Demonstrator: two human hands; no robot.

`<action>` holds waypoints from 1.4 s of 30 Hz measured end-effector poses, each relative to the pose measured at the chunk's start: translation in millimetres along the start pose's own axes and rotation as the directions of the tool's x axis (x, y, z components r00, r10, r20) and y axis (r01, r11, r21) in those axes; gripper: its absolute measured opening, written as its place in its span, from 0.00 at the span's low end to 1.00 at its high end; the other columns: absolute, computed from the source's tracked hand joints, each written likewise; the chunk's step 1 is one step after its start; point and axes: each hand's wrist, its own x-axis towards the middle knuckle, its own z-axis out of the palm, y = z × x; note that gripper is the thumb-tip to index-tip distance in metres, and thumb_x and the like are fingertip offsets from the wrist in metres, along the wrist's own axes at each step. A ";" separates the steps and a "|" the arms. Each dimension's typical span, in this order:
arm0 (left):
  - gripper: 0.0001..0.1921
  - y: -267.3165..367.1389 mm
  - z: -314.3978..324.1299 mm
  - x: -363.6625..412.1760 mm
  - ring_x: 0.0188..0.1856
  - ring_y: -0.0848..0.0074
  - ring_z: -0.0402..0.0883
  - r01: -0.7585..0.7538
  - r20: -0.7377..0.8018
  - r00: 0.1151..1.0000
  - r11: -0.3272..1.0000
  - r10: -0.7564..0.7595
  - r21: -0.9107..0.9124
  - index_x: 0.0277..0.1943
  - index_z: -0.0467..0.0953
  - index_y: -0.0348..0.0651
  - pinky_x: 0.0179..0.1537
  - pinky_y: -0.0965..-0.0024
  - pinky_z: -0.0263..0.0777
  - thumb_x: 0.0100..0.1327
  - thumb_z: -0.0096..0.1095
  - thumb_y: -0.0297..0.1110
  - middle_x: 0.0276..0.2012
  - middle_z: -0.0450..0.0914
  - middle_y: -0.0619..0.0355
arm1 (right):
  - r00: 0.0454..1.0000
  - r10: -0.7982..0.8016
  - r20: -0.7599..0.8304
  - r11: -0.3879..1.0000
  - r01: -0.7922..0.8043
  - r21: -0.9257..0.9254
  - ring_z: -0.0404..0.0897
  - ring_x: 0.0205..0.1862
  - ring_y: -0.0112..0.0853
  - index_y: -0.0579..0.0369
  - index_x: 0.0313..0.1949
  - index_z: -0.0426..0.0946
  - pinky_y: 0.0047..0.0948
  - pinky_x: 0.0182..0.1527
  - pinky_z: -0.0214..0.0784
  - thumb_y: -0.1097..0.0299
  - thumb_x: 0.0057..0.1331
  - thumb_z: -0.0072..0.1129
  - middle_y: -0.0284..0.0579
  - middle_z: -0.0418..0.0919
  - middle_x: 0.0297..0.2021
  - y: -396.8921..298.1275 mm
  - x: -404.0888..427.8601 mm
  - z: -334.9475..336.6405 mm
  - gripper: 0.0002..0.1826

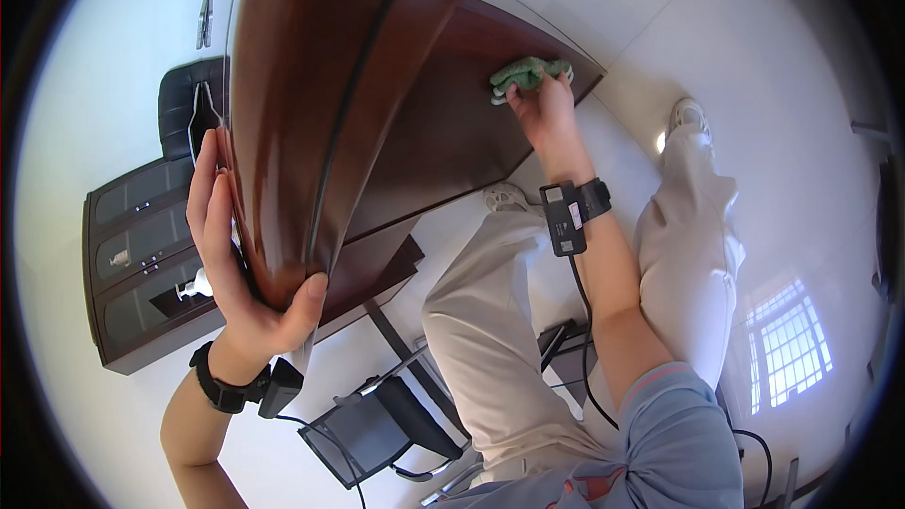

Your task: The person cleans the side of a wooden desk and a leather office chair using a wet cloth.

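Observation:
My left hand (237, 276) grips the rounded edge of a dark, glossy wooden desk (304, 127). The thumb lies on the edge and the fingers reach over the top. Lower down, my right hand (548, 109) holds a folded green cloth (527, 76) with white edges. That cloth lies against the desk's brown side panel (445, 113), close to its far corner. Its underside and part of the fingertips are hidden. A black strapped device (563, 219) sits on the right wrist, and another (283, 389) is on the left, each with a cable.
Beyond the desk stand a dark cabinet (148, 254) with glazed doors, a black padded chair back (187, 109) and a white pump bottle (194, 286). A black mesh chair (382, 424) is near my legs. The pale tiled floor (792, 120) reflects a window.

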 end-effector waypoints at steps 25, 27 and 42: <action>0.42 8.0 0.1 -1.6 0.65 0.46 0.51 -0.018 -0.022 1.000 0.999 0.016 -0.050 0.66 0.47 0.37 0.61 0.53 0.49 0.52 0.60 0.43 0.63 0.47 0.32 | 0.739 0.661 -0.131 0.742 -0.670 -0.034 0.74 0.37 0.34 0.51 0.41 0.68 0.33 0.42 0.68 0.66 0.68 0.37 0.41 0.75 0.36 185.6 -1.5 -174.3 0.09; 0.43 6.0 -0.6 -4.9 0.65 0.46 0.51 -0.014 -0.024 1.000 0.999 0.013 -0.036 0.66 0.47 0.37 0.61 0.53 0.50 0.52 0.60 0.43 0.63 0.47 0.32 | 0.804 0.594 -0.041 0.804 -0.595 -0.025 0.74 0.36 0.35 0.52 0.41 0.69 0.33 0.39 0.68 0.65 0.67 0.39 0.41 0.74 0.36 166.3 15.4 -177.8 0.09; 0.43 -19.4 -4.9 -38.4 0.66 0.67 0.46 0.096 0.039 0.995 0.994 -0.094 -0.056 0.67 0.33 0.33 0.64 0.65 0.39 0.60 0.53 0.41 0.66 0.46 0.48 | 0.999 -0.003 0.049 0.991 -0.004 0.137 0.70 0.31 0.29 0.56 0.32 0.70 0.30 0.37 0.62 0.72 0.63 0.44 0.39 0.73 0.29 -33.8 62.7 -51.1 0.05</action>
